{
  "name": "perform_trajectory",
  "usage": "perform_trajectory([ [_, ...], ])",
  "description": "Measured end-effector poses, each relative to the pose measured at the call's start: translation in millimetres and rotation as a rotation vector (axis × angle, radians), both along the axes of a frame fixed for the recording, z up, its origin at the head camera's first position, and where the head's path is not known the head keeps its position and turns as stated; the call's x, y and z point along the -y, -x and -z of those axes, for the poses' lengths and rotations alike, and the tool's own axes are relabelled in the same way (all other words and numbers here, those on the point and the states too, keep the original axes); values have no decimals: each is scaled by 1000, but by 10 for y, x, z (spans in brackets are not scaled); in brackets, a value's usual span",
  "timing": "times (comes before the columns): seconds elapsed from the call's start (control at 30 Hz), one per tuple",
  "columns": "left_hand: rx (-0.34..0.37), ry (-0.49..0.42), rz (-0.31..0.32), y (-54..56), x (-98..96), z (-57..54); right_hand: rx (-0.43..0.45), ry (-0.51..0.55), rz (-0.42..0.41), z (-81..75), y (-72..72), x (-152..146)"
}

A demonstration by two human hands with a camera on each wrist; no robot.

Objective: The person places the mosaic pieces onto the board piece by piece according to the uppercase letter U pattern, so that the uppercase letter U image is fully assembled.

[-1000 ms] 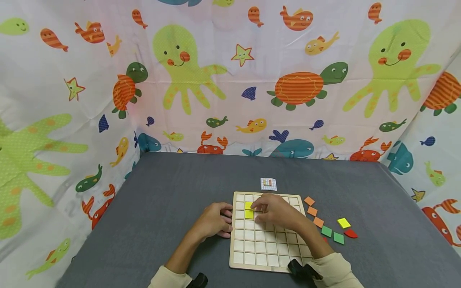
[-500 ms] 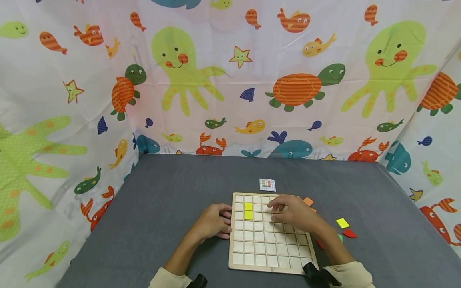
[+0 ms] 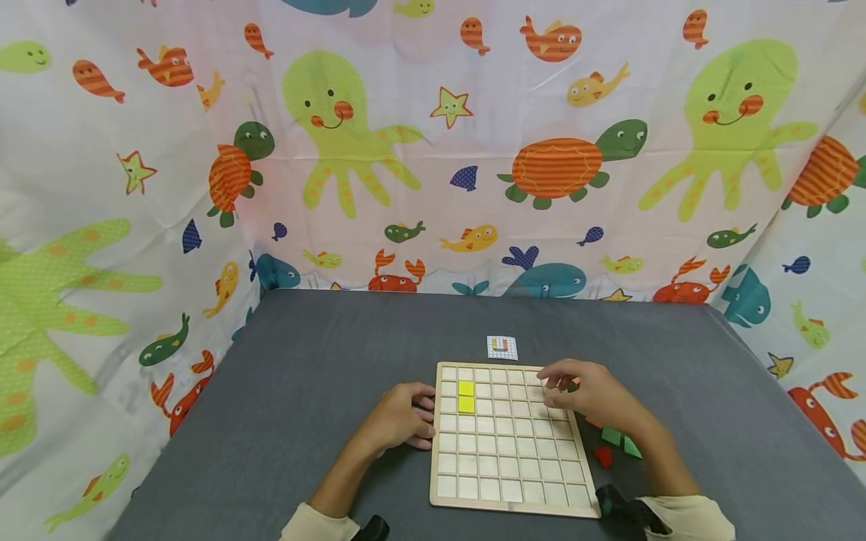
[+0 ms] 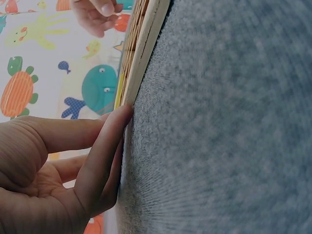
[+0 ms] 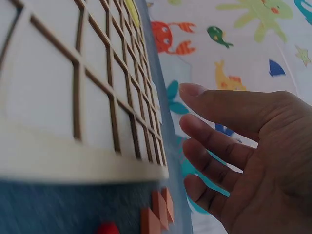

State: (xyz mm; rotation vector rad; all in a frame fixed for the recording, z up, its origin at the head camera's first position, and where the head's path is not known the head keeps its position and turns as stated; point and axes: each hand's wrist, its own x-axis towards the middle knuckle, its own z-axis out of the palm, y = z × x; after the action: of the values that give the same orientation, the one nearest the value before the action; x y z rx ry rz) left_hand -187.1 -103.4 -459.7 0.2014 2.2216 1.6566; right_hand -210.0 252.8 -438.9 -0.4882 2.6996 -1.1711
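Note:
A wooden grid board (image 3: 502, 449) lies on the grey cloth. Two yellow square tiles (image 3: 466, 397) sit one below the other in its second column. My left hand (image 3: 404, 417) rests at the board's left edge; in the left wrist view a fingertip (image 4: 126, 111) touches the rim. Above the board's upper right corner hovers my right hand (image 3: 598, 394), fingers relaxed and apart, holding nothing in the right wrist view. Under that hand and arm, several loose tiles are partly hidden: green tiles (image 3: 612, 436), a red piece (image 3: 604, 456), and orange tiles (image 5: 152, 222) near the board's corner.
A small white card (image 3: 502, 347) with a printed coloured grid pattern lies just behind the board. Grey cloth (image 3: 325, 346) covers the table. A curtain (image 3: 433, 188) printed with sea animals hangs behind and at both sides.
My right hand has moved right, away from the yellow tiles, to the board's upper right corner above the loose tiles. The left hand has stayed at the left edge.

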Motion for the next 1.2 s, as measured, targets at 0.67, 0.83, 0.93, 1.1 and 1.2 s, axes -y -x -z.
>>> perform_trajectory([
  [0.67,-1,-4,4,-11,7,-5,107,14,110,139,23,-747],
  [0.83,5,-5,3,-12,11,1,117,-25,109,151,16,-927],
  [0.93,9,-7,2,-11,11,4,125,-38,105,159,-3,-1029],
  [1.1,8,-8,2,-6,7,4,149,-56,108,190,-27,-1194],
  [1.2,7,-8,1,-4,4,7,161,-78,106,202,-38,-1279],
])
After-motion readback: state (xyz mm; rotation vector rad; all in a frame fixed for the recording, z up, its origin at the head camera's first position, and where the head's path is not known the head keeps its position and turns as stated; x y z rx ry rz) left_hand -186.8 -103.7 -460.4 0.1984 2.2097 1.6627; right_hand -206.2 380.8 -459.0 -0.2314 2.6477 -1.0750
